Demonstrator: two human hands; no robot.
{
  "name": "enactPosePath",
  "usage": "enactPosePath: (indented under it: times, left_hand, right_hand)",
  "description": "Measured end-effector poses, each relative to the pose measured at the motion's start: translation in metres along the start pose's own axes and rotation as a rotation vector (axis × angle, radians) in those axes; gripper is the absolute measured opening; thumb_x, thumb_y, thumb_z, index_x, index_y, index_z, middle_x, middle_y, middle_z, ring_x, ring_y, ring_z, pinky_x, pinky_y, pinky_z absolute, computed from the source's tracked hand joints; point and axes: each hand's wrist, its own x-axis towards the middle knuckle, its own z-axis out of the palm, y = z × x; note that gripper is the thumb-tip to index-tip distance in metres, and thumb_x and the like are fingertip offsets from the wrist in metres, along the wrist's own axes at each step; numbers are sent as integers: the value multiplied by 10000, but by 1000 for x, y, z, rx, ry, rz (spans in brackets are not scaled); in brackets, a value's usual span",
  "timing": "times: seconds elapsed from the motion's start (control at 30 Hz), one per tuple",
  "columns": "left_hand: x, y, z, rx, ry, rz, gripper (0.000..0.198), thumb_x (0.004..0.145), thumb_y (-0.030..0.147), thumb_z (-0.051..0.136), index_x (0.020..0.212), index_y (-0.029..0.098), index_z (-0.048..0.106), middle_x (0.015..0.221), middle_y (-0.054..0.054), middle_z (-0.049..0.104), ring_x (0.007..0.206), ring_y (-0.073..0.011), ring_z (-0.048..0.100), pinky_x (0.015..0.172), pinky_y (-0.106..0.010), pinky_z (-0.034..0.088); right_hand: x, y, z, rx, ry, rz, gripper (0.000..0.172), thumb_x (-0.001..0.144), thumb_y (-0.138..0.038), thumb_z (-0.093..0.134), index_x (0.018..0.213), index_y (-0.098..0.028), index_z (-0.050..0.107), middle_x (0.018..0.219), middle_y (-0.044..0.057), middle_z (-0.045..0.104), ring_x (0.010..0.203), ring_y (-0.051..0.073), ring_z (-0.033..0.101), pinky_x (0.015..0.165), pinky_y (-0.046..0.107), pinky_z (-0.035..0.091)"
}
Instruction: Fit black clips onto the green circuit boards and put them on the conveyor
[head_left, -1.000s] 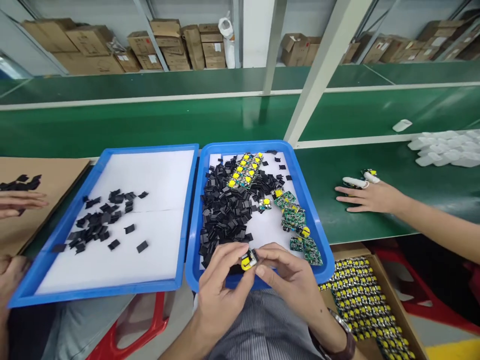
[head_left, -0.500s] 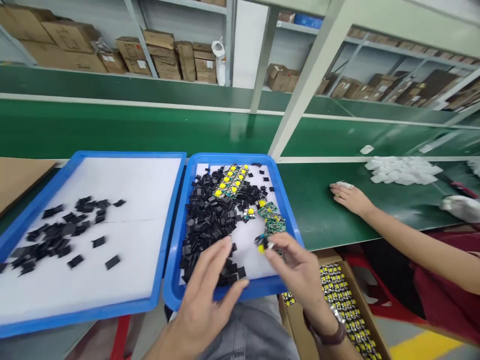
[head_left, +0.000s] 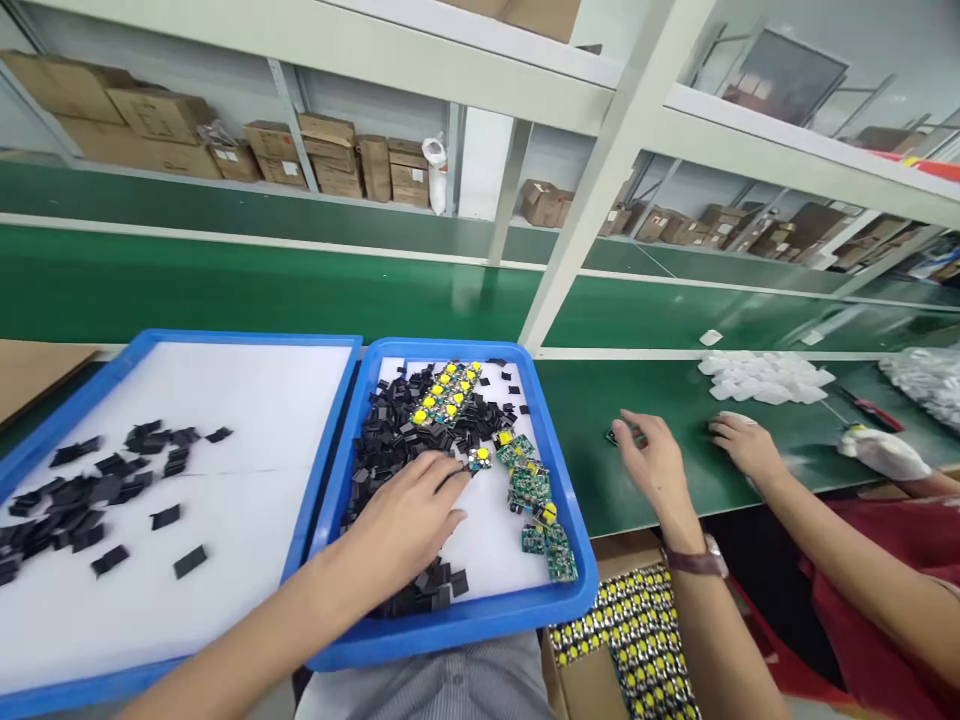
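Observation:
My left hand (head_left: 409, 510) lies flat in the right blue tray (head_left: 465, 622), fingers stretched over a heap of small black plastic pieces (head_left: 390, 430), fingertips close to a small circuit board with a yellow part (head_left: 478, 458). A row of green circuit boards (head_left: 536, 505) runs down the tray's right side, and more yellow-topped boards (head_left: 448, 392) lie at its back. My right hand (head_left: 652, 458) is out over the green conveyor belt (head_left: 600, 400), fingers spread, next to a small board (head_left: 619, 436) lying on the belt.
The left blue tray (head_left: 150, 345) holds scattered black pieces (head_left: 90, 490). A cardboard box of yellow-topped boards (head_left: 637, 640) sits below the table edge. Another person's hand (head_left: 746, 445) rests on the belt to the right, near white plastic shells (head_left: 761, 375). A shelf post (head_left: 592, 190) rises behind the tray.
My hands parted from the board they held together. The right hand carried it right onto the belt and opened; the left hand moved forward into the black pieces. The view tilted up.

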Motion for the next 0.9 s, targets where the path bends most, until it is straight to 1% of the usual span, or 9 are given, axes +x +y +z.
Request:
enactPosePath:
  times: [0.13, 0.2, 0.27, 0.4, 0.5, 0.63, 0.73, 0.8, 0.9]
  left_hand:
    - [51, -9, 19, -19, -71, 16, 243, 910, 103, 680, 1151, 114, 703, 1113, -152, 750, 1083, -323, 654, 970, -479, 562]
    - [63, -15, 27, -49, -71, 12, 259, 910, 54, 642, 1149, 126, 711, 1025, -130, 765, 1029, -295, 673, 948, -435, 569]
    - [61, -20, 23, -87, -41, -17, 302, 920, 53, 620, 1199, 135, 702, 1039, -126, 767, 1062, -291, 672, 979, -438, 561]
    - [25, -21, -8, -222, 126, -180, 384, 1014, 191, 551, 1395, 153, 587, 1275, -143, 703, 1158, -261, 669, 1043, -442, 552]
    - [-13, -12, -24, -795, 321, -465, 389, 970, 295, 660, 1351, 219, 638, 1149, -72, 727, 1047, -212, 712, 953, -345, 599]
    - [-53, 5, -17, -1194, 412, -752, 368, 898, 370, 773, 1244, 249, 736, 1138, -53, 725, 1015, -205, 707, 933, -313, 603]
    - [-71, 17, -8, -1405, 471, -879, 364, 875, 400, 800, 1205, 251, 762, 1198, -64, 717, 1015, -233, 706, 909, -364, 633]
    - [-78, 21, -6, -1479, 484, -918, 362, 868, 405, 809, 1184, 233, 769, 1169, -75, 729, 1021, -244, 707, 905, -374, 637]
    - [-81, 23, -6, -1469, 463, -925, 365, 906, 452, 763, 1177, 208, 761, 1140, -83, 731, 962, -232, 729, 873, -341, 629]
  right_hand:
    - [-37, -69, 23, 88, -300, -300, 244, 964, -414, 655, 1081, -237, 774, 1093, 84, 771, 1061, 262, 685, 976, 427, 533]
    - [-52, -93, 29, 42, -447, -519, 207, 1015, -315, 620, 1154, -221, 740, 1136, 86, 758, 1106, 270, 661, 996, 460, 504]
    - [-58, -105, 32, -26, -508, -649, 197, 1034, -248, 595, 1178, -184, 714, 1137, 103, 748, 1107, 287, 644, 954, 474, 497]
    - [-55, -104, 39, -185, -529, -722, 139, 1005, -170, 628, 1101, -165, 729, 1052, 106, 750, 1046, 290, 642, 885, 448, 494]
    - [-49, -105, 58, -309, -571, -810, 84, 975, -174, 675, 1019, -179, 747, 994, 93, 746, 1006, 277, 643, 870, 419, 487]
    - [-49, -117, 91, -373, -573, -856, 138, 946, -281, 728, 875, -165, 750, 874, 104, 734, 913, 282, 648, 848, 415, 485]
    - [-50, -121, 108, -402, -556, -861, 163, 926, -224, 733, 787, -142, 751, 816, 127, 736, 823, 283, 655, 803, 421, 495]
    - [-50, -122, 110, -405, -554, -862, 191, 926, -140, 700, 741, -132, 745, 783, 133, 733, 783, 279, 658, 782, 425, 508]
    - [-52, -128, 96, -382, -558, -868, 233, 977, -105, 612, 791, -122, 752, 788, 130, 727, 798, 274, 663, 791, 425, 533]
